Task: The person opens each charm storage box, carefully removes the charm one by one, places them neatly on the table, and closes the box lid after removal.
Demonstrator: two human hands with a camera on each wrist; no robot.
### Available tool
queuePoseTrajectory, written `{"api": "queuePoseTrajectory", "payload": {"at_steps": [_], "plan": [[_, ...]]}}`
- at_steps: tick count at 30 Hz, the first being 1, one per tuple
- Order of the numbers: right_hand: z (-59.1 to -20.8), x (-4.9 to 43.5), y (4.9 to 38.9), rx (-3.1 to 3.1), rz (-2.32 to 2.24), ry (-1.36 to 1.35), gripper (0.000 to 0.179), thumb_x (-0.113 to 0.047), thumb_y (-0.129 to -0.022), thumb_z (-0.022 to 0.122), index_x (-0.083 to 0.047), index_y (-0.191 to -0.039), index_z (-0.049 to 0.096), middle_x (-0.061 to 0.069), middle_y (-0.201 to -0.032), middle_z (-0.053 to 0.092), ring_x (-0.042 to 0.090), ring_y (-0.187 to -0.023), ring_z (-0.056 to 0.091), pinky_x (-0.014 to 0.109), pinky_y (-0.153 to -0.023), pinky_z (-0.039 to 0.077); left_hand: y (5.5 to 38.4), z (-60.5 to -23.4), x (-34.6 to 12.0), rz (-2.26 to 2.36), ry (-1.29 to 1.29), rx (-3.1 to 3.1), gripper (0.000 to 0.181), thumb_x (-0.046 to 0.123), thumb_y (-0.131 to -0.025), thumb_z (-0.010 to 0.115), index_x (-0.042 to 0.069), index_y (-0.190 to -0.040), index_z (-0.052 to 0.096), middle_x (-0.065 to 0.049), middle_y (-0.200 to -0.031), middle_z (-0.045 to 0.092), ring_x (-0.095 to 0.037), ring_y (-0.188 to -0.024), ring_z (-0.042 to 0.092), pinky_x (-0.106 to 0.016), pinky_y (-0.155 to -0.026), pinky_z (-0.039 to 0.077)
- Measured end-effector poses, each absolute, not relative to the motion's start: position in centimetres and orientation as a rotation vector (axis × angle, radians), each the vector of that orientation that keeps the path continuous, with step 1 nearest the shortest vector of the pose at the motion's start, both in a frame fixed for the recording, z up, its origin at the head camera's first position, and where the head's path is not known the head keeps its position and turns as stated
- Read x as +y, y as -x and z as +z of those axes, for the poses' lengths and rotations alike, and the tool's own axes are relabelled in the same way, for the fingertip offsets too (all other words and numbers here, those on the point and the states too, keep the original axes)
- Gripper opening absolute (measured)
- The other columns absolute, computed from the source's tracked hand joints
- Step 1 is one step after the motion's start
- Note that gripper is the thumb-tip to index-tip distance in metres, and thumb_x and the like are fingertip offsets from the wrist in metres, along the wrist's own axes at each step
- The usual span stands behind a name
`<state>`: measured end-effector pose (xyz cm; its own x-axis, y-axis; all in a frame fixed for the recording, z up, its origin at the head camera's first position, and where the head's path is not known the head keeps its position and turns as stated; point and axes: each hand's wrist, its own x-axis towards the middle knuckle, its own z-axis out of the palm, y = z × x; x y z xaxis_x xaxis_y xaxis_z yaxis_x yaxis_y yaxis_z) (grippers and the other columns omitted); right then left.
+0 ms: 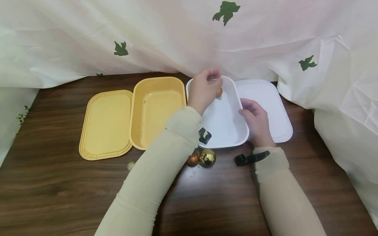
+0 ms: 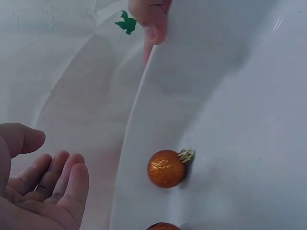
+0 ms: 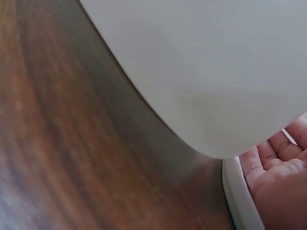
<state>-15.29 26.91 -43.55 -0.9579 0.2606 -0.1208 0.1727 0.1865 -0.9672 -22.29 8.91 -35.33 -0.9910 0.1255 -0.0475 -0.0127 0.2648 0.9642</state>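
My left hand (image 1: 204, 88) is above the far left part of the white plastic box (image 1: 225, 129). Its fingers are loosely bent, with nothing between them in the left wrist view. Inside the box, close to that hand, lies an orange Christmas bauble (image 2: 165, 168) with a gold cap. A second orange bauble (image 2: 163, 226) is cut off by the lower edge of the left wrist view. At the box's right side, my right hand (image 1: 256, 123) grips the rim, thumb over the edge and fingers along the outside wall.
Left of the white box stands a yellow box (image 1: 160, 113), beside a flat yellow lid (image 1: 106, 124). A white lid (image 1: 270, 111) lies to the right. In front are a copper bauble (image 1: 193, 159), a faceted gold bauble (image 1: 207, 158) and a small glittery one (image 1: 131, 166). A curtain (image 1: 165, 36) hangs behind.
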Motion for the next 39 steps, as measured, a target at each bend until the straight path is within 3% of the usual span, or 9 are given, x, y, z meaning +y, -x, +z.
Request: {"api": "queuePoseTrajectory", "payload": {"at_steps": [5, 14, 19, 26, 39], "plan": [[-43.6, 27.0, 15.2, -2.362, 1.913, 0.432, 0.037, -0.016, -0.098, 0.057, -0.011, -0.134, 0.061, 0.007, -0.135, 0.062, 0.019, -0.124, 0.056, 0.043, -0.105, 0.048, 22.7, -36.2, 9.8, 1.787, 0.011, 2.333, 0.043, 0.018, -0.098, 0.065, 0.012, -0.14, 0.057, 0.002, -0.134, 0.061, -0.012, -0.121, 0.059, -0.015, -0.094, 0.049], [-43.6, 26.8, 15.2, -2.329, 1.927, 0.416, 0.036, -0.014, -0.097, 0.058, -0.01, -0.132, 0.062, 0.008, -0.133, 0.062, 0.02, -0.123, 0.057, 0.042, -0.104, 0.048, 23.4, -38.3, 10.5, 1.425, 0.028, 2.471, 0.052, 0.026, -0.101, 0.059, 0.012, -0.15, 0.047, -0.004, -0.144, 0.053, -0.021, -0.123, 0.049, -0.034, -0.11, 0.042], [-43.5, 26.6, 15.5, -2.332, 1.921, 0.377, 0.036, -0.015, -0.097, 0.057, -0.01, -0.132, 0.062, 0.008, -0.134, 0.062, 0.02, -0.124, 0.057, 0.045, -0.105, 0.048, 23.6, -38.3, 10.8, 1.395, -0.007, 2.483, 0.049, 0.022, -0.101, 0.058, 0.009, -0.148, 0.046, -0.007, -0.144, 0.053, -0.02, -0.12, 0.052, -0.034, -0.107, 0.045], [-43.8, 26.7, 15.5, -2.331, 1.924, 0.377, 0.036, -0.014, -0.097, 0.058, -0.009, -0.133, 0.062, 0.009, -0.134, 0.062, 0.02, -0.124, 0.057, 0.042, -0.104, 0.048, 23.6, -38.7, 10.9, 1.343, -0.041, 2.477, 0.042, 0.022, -0.1, 0.062, 0.008, -0.139, 0.054, -0.006, -0.129, 0.06, -0.02, -0.111, 0.056, -0.037, -0.101, 0.049], [-44.1, 27.2, 15.6, -2.341, 1.908, 0.355, 0.038, -0.013, -0.097, 0.057, -0.006, -0.134, 0.061, 0.011, -0.134, 0.062, 0.022, -0.122, 0.057, 0.039, -0.102, 0.048, 23.7, -39.3, 11.4, 1.202, -0.175, 2.434, 0.049, 0.026, -0.098, 0.066, 0.007, -0.141, 0.052, -0.006, -0.134, 0.058, -0.018, -0.114, 0.054, -0.033, -0.105, 0.045]]}}
